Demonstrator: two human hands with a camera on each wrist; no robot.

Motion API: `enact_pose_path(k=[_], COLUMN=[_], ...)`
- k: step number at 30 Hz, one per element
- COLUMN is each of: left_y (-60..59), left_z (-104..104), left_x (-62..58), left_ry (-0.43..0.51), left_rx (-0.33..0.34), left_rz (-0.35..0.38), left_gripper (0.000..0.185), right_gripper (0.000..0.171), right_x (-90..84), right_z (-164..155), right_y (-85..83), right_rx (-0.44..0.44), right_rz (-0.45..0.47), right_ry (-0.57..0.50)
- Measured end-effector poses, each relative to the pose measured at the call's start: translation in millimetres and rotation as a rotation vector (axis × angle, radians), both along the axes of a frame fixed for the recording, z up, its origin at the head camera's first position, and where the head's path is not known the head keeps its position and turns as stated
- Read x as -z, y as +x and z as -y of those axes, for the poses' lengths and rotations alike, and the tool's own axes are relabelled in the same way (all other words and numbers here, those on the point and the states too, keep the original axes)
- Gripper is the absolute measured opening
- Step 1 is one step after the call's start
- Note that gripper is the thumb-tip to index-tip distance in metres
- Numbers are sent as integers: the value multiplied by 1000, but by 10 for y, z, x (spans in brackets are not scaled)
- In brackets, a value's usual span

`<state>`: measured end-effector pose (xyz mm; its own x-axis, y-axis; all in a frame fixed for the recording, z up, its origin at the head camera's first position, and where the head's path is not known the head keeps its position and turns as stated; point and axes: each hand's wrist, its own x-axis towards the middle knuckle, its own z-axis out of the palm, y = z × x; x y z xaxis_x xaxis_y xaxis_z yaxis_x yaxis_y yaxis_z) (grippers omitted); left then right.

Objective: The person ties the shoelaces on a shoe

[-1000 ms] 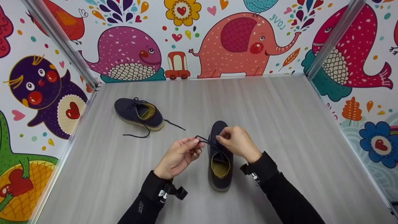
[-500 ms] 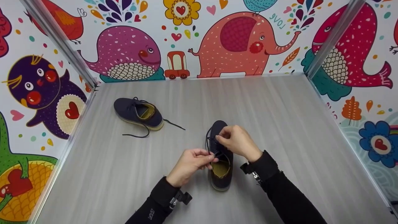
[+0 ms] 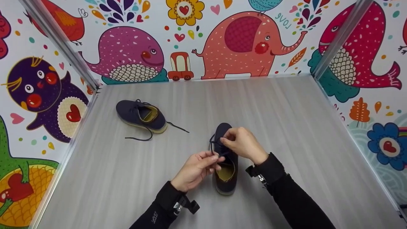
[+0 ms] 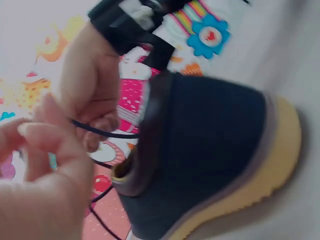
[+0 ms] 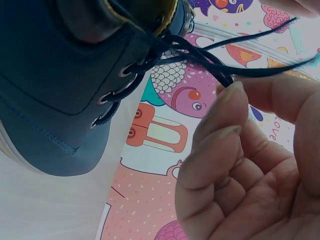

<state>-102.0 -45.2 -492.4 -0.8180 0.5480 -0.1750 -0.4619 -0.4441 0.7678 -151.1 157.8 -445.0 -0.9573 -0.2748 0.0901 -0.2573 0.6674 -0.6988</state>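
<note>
A dark navy lace-up shoe point(image 3: 226, 187) with a yellowish lining stands on the floor, toe pointing away. My right hand point(image 3: 244, 144) is over its front half and pinches a doubled loop of the dark shoelace point(image 5: 222, 75) between thumb and forefinger, above the eyelets. My left hand point(image 3: 197, 167) is lower, beside the shoe's opening, its thumb and fingertips pinching another stretch of the lace. In the left wrist view, a lace strand point(image 4: 107, 134) passes between the right hand and the shoe's collar. The left fingertips partly cover the lace they hold.
A matching navy shoe point(image 3: 128, 111) lies to the left and farther back, its lace ends point(image 3: 178, 127) loose on the grey wood-look floor point(image 3: 270, 105). Panels with cartoon animals point(image 3: 241, 60) enclose the floor at the back and sides, with metal posts point(image 3: 340, 41) at the corners.
My left hand has moved from left of the shoe to the right and toward me, near the opening, swinging its lace down along the shoe's side. My right hand has stayed almost still.
</note>
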Motion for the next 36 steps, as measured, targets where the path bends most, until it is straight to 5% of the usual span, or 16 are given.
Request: enact_pose_path(k=[3, 9, 12, 15, 20, 28, 33, 36], left_y=[17, 58, 63, 52, 28, -51, -122, -198], left_z=[-42, -102, -122, -142, -162, -100, 0, 18], left_x=[10, -21, -27, 6, 56, -16, 7, 68], left_ry=[-28, 158, 160, -1, -426, -768, -925, -957], left_rx=[39, 171, 194, 130, 12, -30, -106, -157], left_rz=[17, 19, -9, -90, -283, -556, -567, -532], left_gripper=[5, 8, 7, 3, 11, 25, 56, 59], right_gripper=[14, 13, 12, 12, 11, 10, 11, 11], right_x=[-1, -7, -29, -48, -62, -22, -16, -18], right_z=[1, 0, -2, -5, 1, 7, 13, 6], right_y=[0, -15, -35, -54, -51, -2, 15, 20], right_rx=[-8, -21, -50, -81, -106, -101, -87, -82], right_rz=[-8, 1, -4, -11, -23, -31, -14, -14], right_ry=[0, 5, 14, 20, 27, -7, -14, -7])
